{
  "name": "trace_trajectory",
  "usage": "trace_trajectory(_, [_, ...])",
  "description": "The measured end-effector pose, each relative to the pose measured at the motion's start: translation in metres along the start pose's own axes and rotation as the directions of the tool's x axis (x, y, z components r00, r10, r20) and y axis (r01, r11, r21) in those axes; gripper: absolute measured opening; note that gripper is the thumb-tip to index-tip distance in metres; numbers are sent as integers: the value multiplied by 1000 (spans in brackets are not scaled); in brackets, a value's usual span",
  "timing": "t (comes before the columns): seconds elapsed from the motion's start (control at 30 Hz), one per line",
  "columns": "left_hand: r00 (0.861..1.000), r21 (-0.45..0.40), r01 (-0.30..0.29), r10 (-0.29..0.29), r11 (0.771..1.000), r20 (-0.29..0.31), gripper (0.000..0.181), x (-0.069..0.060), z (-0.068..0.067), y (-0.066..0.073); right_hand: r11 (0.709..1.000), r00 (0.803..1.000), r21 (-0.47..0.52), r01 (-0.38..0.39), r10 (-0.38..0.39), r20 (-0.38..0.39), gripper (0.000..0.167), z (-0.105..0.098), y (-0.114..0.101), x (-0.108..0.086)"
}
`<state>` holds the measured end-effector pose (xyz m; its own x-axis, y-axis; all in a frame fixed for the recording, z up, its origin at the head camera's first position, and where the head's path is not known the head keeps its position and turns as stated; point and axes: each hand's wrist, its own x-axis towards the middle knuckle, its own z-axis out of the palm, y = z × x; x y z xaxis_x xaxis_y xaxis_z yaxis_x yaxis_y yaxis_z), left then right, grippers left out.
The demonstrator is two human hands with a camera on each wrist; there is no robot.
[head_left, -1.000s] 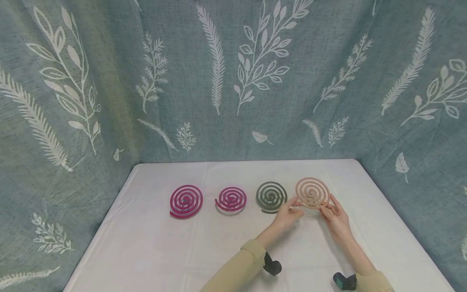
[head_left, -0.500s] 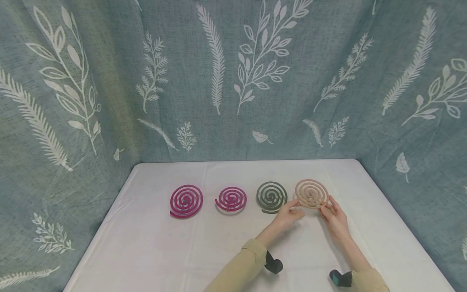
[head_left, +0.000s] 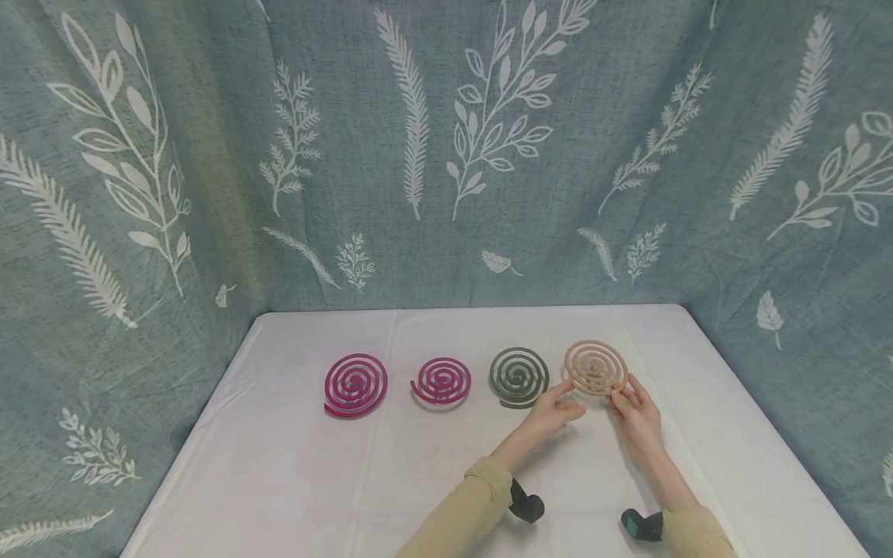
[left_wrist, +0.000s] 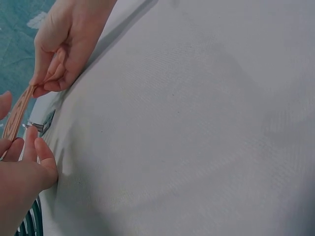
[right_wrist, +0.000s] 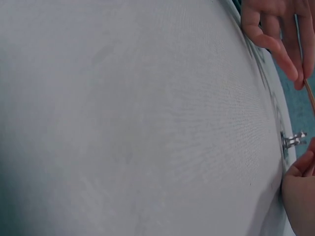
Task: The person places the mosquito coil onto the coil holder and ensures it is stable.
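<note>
A tan mosquito coil (head_left: 584, 353) is held up off the white table by both hands. My left hand (head_left: 546, 412) pinches its near left edge, and my right hand (head_left: 639, 417) pinches its near right edge. Seen almost edge-on, the coil (left_wrist: 16, 120) spans the two hands in the left wrist view. Beyond it, low on the table, a small metal stand (left_wrist: 43, 124) shows; the right wrist view has this stand (right_wrist: 294, 140) too. A dark green coil (head_left: 519, 377) lies just left of my left hand.
Two magenta coils, one at the far left (head_left: 356, 385) and one left of the green coil (head_left: 443, 380), complete a row across the white table (head_left: 293, 465). A leaf-patterned blue-green curtain (head_left: 432, 256) stands behind the table and along both sides.
My right hand and forearm have shifted slightly left, and the tan coil's tilt has changed a little. Both hands keep their grip on it; the other coils have not moved.
</note>
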<state>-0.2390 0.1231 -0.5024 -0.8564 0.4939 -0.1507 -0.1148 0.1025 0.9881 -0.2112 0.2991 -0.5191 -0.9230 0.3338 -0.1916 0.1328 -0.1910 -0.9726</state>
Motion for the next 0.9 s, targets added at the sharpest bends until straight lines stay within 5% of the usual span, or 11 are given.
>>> trace_trajectory(0.9, [991,-78,132,-130,988,22,68,1,6,5,999,999,18,-34,35,-26,65,4,-6,3])
